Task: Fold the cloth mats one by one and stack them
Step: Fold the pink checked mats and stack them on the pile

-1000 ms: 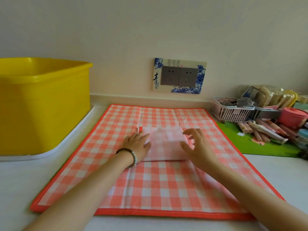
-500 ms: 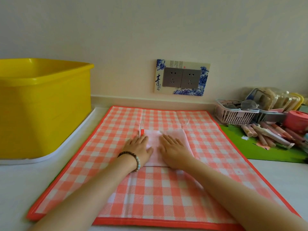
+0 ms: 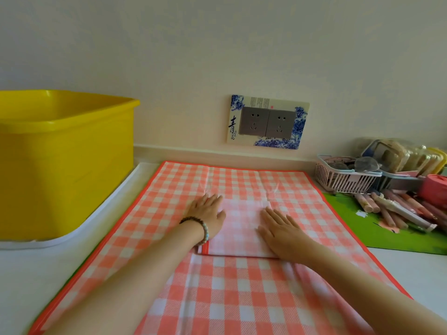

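A person's forearms are reaching across a large checked mat (image 3: 242, 301) that is lying spread flat on a white counter (image 3: 36, 274). Both hands are pressing down with straight fingers, gripping nothing. The left hand (image 3: 208, 213), wearing a beaded bracelet (image 3: 199, 226), is resting on the left edge of a small folded mat (image 3: 240, 228), and the right hand (image 3: 280, 229) on its right side. The folded mat is sitting in the middle of the spread one. Farther back, a yellow tub (image 3: 65, 153) is standing on a white tray (image 3: 96, 220) at left, a pink basket (image 3: 343, 178) is sitting beside a green sheet (image 3: 358, 228) at right, and a double socket (image 3: 267, 123) is showing on the wall.
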The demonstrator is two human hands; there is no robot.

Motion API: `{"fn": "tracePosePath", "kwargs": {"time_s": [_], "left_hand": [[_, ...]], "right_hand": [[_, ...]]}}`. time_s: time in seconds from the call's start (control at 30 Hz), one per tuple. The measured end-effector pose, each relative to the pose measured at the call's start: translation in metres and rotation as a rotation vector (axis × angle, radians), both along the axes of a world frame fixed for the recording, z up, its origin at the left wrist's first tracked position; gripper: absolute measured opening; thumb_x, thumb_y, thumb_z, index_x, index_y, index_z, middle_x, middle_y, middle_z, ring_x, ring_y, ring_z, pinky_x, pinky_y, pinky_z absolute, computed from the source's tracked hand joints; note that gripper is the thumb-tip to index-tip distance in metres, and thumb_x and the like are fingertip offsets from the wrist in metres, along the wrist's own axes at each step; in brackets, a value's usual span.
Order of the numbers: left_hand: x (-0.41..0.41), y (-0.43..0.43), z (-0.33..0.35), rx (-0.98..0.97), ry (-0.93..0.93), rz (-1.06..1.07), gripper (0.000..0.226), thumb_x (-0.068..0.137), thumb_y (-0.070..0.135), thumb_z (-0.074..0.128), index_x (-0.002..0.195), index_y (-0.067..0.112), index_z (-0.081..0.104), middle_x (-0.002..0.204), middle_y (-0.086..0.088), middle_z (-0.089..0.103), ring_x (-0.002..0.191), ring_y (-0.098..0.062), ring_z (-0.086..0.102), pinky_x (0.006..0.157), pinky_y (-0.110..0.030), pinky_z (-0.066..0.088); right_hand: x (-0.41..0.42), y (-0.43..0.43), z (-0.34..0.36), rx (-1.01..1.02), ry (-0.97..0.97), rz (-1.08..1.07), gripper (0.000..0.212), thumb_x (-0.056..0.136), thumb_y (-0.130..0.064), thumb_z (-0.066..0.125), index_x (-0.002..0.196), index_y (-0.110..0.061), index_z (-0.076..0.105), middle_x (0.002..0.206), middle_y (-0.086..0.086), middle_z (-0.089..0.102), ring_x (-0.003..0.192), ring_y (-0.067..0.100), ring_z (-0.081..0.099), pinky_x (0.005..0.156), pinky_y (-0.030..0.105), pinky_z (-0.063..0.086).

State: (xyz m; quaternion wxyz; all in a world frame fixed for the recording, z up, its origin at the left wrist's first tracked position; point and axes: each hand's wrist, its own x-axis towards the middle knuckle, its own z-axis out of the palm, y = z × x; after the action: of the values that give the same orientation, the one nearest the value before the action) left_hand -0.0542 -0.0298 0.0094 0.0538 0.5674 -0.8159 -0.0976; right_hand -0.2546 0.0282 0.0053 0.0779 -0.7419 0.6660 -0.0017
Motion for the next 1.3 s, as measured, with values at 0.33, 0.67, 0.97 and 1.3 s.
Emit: {"fn": "tracePosePath", "kwargs": {"time_s": [0.33, 0.67, 0.97, 1.3], "left_hand": [[0.000, -0.006, -0.010, -0.017, -0.027, 0.009, 0.055, 0.100, 0.036, 0.018, 0.151, 0.020, 0.005, 0.158, 0.003, 0.002, 0.146, -0.017, -0.002, 0.118, -0.036, 0.002], [0.001, -0.007, -0.013, -0.004, -0.038, 0.012, 0.055, 0.100, 0.037, 0.014, 0.151, 0.020, 0.000, 0.158, 0.004, -0.004, 0.145, -0.015, -0.006, 0.119, -0.037, 0.000], [0.006, -0.004, -0.001, 0.110, 0.058, 0.042, 0.065, 0.098, 0.049, 0.016, 0.150, 0.015, -0.006, 0.158, 0.000, -0.010, 0.145, -0.018, -0.008, 0.119, -0.038, 0.000], [0.037, 0.037, -0.008, 0.122, 0.007, 0.061, 0.083, 0.089, 0.067, 0.013, 0.149, 0.014, -0.013, 0.158, -0.002, -0.010, 0.146, -0.019, -0.005, 0.119, -0.039, 0.002]], "right_hand": [[0.054, -0.059, 0.007, -0.066, -0.117, 0.100, 0.049, 0.103, -0.025, 0.018, 0.151, -0.015, 0.013, 0.159, 0.001, 0.009, 0.146, 0.015, 0.005, 0.118, 0.037, 0.000], [0.005, -0.049, -0.004, -0.053, -0.061, 0.036, 0.070, 0.095, -0.060, 0.018, 0.152, -0.020, 0.006, 0.159, -0.003, 0.002, 0.146, 0.012, -0.001, 0.118, 0.031, -0.002], [-0.021, -0.024, 0.021, 0.020, -0.484, -0.122, 0.064, 0.098, -0.045, 0.035, 0.150, -0.015, 0.015, 0.157, 0.002, 0.017, 0.144, 0.020, 0.019, 0.115, 0.034, 0.016], [-0.032, 0.008, 0.045, 0.179, -0.758, -0.353, 0.050, 0.087, -0.031, 0.065, 0.128, -0.006, 0.050, 0.114, 0.008, 0.060, 0.094, 0.022, 0.060, 0.074, 0.026, 0.049]]}}
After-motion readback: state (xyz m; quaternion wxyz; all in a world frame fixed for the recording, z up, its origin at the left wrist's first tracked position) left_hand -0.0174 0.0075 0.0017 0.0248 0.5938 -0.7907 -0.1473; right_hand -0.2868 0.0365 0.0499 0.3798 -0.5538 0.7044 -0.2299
